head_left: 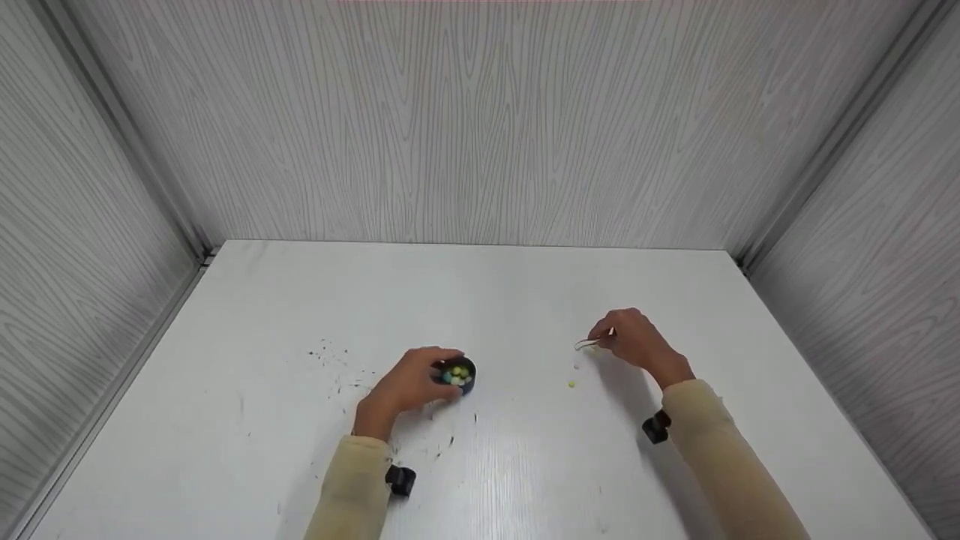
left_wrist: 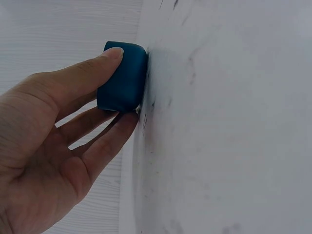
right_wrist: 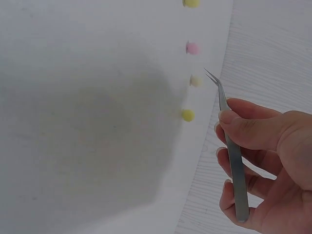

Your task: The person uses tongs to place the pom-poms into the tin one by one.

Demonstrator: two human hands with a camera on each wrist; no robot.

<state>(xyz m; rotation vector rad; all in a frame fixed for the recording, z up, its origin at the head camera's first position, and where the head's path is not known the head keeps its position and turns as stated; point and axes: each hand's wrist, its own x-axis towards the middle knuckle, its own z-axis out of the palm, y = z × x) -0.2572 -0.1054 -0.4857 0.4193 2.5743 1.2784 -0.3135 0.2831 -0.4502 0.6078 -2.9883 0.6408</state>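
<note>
My left hand (head_left: 409,382) grips a small dark blue cup (left_wrist: 124,78), its thumb on one side and fingers on the other. Several small yellow, green, white and blue balls (head_left: 459,373) lie inside the cup, which stands on the table. On the right, my right hand (head_left: 636,341) pinches steel tweezers (right_wrist: 236,165) with a bent point, their tips slightly apart with nothing between them. Those tips are close to a cream ball (right_wrist: 196,81) in the right wrist view. In line with it sit a pink ball (right_wrist: 193,48) and a yellow ball (right_wrist: 188,115); another yellow one is at the top edge.
A white table (head_left: 517,292) carries dark specks and smudges (head_left: 330,360), mostly around the left hand. Pale wood-grain panels (head_left: 480,120) enclose it at the back and both sides. Both forearms wear cream sleeves (head_left: 727,457) with a black device (head_left: 656,427) at the wrist.
</note>
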